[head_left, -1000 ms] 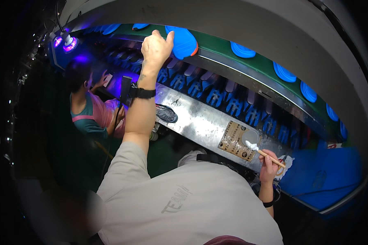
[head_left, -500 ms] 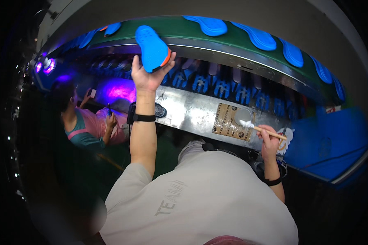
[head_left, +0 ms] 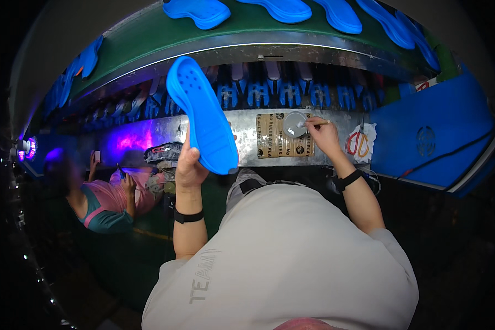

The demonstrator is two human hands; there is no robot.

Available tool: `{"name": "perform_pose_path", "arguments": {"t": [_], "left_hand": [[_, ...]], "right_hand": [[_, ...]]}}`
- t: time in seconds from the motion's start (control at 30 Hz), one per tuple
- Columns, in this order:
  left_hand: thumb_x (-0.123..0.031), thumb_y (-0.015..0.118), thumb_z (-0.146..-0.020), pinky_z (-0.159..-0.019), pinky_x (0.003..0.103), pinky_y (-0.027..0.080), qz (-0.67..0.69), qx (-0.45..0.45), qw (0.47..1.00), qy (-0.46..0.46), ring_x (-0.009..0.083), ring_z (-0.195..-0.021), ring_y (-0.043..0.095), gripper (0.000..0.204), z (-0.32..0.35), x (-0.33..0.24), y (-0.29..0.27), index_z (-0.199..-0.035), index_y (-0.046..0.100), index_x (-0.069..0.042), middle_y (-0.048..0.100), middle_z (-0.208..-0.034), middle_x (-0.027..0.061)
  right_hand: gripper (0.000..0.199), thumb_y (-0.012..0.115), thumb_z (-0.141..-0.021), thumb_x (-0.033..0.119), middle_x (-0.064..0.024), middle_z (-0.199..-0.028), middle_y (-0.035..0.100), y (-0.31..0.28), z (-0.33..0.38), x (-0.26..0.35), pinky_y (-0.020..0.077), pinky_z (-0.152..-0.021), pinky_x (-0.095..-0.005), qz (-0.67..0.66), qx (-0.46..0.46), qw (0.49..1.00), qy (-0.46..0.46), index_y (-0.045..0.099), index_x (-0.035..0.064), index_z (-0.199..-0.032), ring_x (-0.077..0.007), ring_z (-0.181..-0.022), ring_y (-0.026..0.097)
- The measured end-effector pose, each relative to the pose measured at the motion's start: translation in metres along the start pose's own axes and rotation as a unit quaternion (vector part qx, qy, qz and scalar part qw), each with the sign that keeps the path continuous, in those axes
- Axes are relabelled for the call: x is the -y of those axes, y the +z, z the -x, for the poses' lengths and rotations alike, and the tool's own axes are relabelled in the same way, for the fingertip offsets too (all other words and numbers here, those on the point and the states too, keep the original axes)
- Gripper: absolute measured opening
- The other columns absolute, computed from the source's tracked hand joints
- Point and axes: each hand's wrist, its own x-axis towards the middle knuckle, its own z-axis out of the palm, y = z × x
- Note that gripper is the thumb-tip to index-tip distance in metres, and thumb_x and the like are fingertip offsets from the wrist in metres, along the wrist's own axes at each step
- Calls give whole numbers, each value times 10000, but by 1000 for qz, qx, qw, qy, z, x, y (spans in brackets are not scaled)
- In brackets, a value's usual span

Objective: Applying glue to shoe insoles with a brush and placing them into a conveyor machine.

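Observation:
My left hand (head_left: 190, 169) is closed round the edge of a blue shoe sole (head_left: 206, 124), raised with its hollow inner face toward me. A cluster of small holes marks the sole's upper end. At the right, my right hand (head_left: 325, 137) pinches the wooden handle of a brush (head_left: 318, 122). The brush's white bristle end is down in a round grey dish (head_left: 293, 120) with pale liquid. Beneath the dish lies a printed piece of brown cardboard (head_left: 268, 144) on the metal ledge (head_left: 244, 132).
More blue soles (head_left: 286, 10) ride on a green conveyor belt (head_left: 247, 34). Below it stands a row of blue racks (head_left: 257, 94). Orange-handled scissors (head_left: 358, 144) lie on white paper beside a blue machine housing (head_left: 429, 137). A person in pink and teal (head_left: 110, 201) sits at left near purple light.
My left hand has brought the sole lower and turned it, so its inner face shows more. My right hand has moved forward, taking the brush into the dish. The whole view has shifted.

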Motion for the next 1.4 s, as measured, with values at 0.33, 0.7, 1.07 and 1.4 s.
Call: {"name": "perform_pose_path", "arguments": {"t": [0.33,0.7,1.07,1.4], "left_hand": [[-440,816,-756,-1008,502,521,29,-41,997,-62,391,-1193,616,1077,34,33,6,-1553,216,-35,534,-1374,227],[-300,811,-781,-1132,384,366,31,-18,997,-69,245,-1371,442,1160,40,26,19,-1603,49,-2,389,-1518,156],[-367,827,-769,-1147,395,352,27,5,996,-89,266,-1404,407,1185,38,19,50,-1598,70,12,361,-1541,172],[-451,782,-798,-1127,391,380,31,23,995,-87,249,-1388,424,1163,36,22,48,-1593,80,27,375,-1529,172]], "right_hand": [[209,697,-873,216,-122,-858,745,2,7,11,539,-675,-328,-45,-12,999,-11,756,35,-959,-241,-713,709],[196,671,-931,127,-88,-986,746,-28,18,94,531,-808,-288,-288,37,956,-31,735,4,-1069,-159,-887,696],[190,675,-889,68,-112,-946,743,-51,10,158,517,-746,-300,-239,86,945,-205,737,-6,-1053,-179,-811,680],[171,718,-809,8,-97,-869,742,-58,24,153,485,-672,-332,-181,113,925,-315,756,8,-976,-205,-716,622]]}}
